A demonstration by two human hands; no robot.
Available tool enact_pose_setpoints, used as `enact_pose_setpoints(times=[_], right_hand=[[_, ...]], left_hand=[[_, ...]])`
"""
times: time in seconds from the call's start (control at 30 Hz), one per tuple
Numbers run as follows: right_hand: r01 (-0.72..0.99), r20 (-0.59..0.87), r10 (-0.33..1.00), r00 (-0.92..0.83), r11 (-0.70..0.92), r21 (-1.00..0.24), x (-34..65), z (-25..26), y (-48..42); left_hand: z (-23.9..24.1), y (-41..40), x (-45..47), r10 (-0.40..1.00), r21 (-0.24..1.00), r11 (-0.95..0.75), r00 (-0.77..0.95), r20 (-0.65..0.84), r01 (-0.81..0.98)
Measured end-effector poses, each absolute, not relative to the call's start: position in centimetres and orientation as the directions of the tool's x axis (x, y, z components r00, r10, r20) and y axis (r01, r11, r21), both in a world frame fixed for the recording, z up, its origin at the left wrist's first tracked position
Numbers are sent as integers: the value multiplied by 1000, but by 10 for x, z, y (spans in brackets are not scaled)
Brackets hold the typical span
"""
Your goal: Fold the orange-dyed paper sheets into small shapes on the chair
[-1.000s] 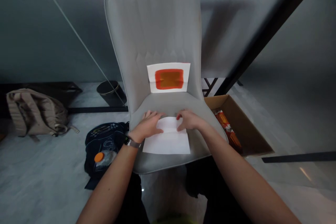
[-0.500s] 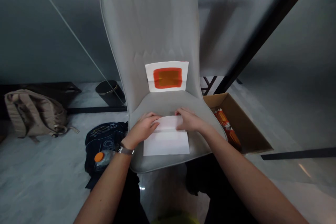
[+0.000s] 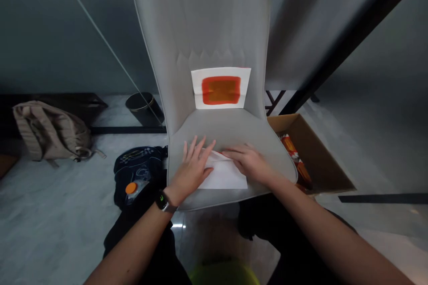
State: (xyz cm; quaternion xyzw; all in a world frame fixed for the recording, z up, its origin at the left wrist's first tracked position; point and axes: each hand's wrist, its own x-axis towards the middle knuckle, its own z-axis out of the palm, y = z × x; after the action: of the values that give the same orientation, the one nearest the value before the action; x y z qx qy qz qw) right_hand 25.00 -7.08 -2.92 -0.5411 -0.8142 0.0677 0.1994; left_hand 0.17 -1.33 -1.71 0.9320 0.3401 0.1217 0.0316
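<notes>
A white sheet of paper [image 3: 224, 177] lies on the front of the grey chair seat [image 3: 222, 124]. My left hand [image 3: 193, 167] rests open on the paper's left side, with its fingers spread. Across the upper right edge lies my right hand [image 3: 250, 160], fingers stretched out and slightly blurred, touching the paper. A thin strip of orange-red shows along the paper's top edge, by the right fingertips. Behind them, another white sheet with an orange and brown rectangle [image 3: 221, 90] leans against the backrest.
Right of the chair stands an open cardboard box [image 3: 321, 160] with orange packets [image 3: 296, 160] inside. On the left floor are a dark blue bag [image 3: 138, 164], an orange-capped bottle [image 3: 131, 188], a black bin [image 3: 144, 109] and a beige backpack [image 3: 53, 131].
My left hand has flattened and spread its fingers over the paper. My right hand has moved onto its top edge, and the upper flap is now folded down. The view has shifted slightly.
</notes>
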Motion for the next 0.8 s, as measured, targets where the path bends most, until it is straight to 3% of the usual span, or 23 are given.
enact_pose_setpoints(times=[0.17,0.3,0.8], right_hand=[[862,241,885,-399,451,-230,250,-35,-95],[879,254,885,-391,441,-181,237,-33,-115],[852,276,886,-371,444,-278,237,-70,-111]], left_hand=[[-21,-18,-1,597,65,-799,779,188,597],[-28,-29,1,582,86,-813,800,148,576],[-56,-35,-3,564,133,-825,815,133,549]])
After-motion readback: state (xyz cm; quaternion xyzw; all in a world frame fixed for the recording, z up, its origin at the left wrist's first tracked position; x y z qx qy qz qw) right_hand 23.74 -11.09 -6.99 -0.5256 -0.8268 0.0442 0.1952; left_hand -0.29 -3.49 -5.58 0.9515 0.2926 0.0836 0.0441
